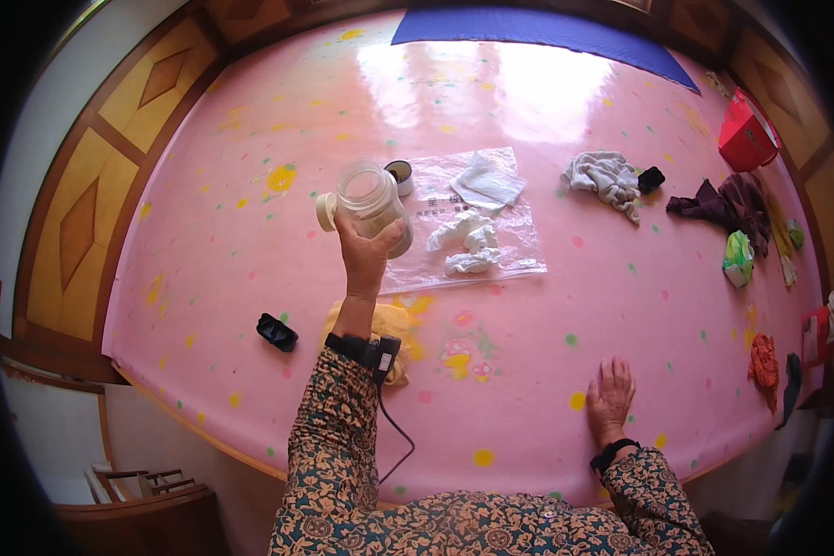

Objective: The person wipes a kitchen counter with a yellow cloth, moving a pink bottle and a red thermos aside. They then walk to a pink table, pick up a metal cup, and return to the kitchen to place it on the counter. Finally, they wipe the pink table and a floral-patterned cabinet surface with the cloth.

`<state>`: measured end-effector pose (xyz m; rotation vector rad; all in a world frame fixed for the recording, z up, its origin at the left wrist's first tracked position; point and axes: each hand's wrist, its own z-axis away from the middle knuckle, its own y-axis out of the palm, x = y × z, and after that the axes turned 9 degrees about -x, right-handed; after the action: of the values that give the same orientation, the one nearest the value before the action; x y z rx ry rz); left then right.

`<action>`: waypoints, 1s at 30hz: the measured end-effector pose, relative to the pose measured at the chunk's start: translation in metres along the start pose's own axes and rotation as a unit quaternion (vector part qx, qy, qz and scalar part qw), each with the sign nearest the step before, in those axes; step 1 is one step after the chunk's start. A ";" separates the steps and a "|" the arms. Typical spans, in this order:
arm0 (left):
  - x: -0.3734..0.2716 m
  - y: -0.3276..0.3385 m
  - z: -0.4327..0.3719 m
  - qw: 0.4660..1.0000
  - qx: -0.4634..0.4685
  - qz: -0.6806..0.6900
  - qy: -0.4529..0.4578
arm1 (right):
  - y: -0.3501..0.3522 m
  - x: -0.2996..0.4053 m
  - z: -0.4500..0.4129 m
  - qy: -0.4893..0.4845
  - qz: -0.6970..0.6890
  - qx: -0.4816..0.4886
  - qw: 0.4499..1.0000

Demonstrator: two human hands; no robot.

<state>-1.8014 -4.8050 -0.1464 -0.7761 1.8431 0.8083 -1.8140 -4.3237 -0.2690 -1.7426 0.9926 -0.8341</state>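
Note:
My left hand [367,254] grips a clear jar [368,198] with an open mouth, held tilted over the pink floral sheet [528,333]. A pale round lid [326,212] is at the jar's left side; whether my fingers also hold it is not plain. Just behind the jar stands a small round container [399,176], dark inside. Under and right of it lies a transparent plastic bag [521,240] bearing writing, with a folded white tissue [488,182] and crumpled white tissues [474,243] on it. My right hand [611,396] rests flat on the sheet, holding nothing.
A yellow cloth [393,326] lies partly beneath my left forearm, a black object [276,332] left of it. To the right are a grey cloth [601,177], a maroon cloth [740,205], a green-white packet [738,258], an orange cloth [764,368] and a red container [747,135]. Wooden panels border the surface.

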 end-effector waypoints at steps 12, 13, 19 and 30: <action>0.126 0.024 -0.022 0.985 -0.050 -0.168 0.007 | 0.025 -0.011 -0.021 -0.007 0.002 0.000 1.000; 0.127 0.019 -0.021 0.984 -0.050 -0.171 0.005 | 0.025 -0.010 -0.019 -0.007 0.000 0.004 1.000; 0.097 -0.048 0.014 0.942 0.030 -0.334 -0.028 | 0.027 -0.010 -0.006 -0.012 0.000 -0.009 1.000; -0.006 -0.146 0.246 0.860 0.064 -0.491 0.124 | 0.007 -0.029 0.052 -0.004 0.009 -0.031 0.999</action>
<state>-1.5606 -4.6926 -0.2521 -1.5823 1.3852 -0.0856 -1.7841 -4.2798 -0.2955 -1.7854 1.0371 -0.7923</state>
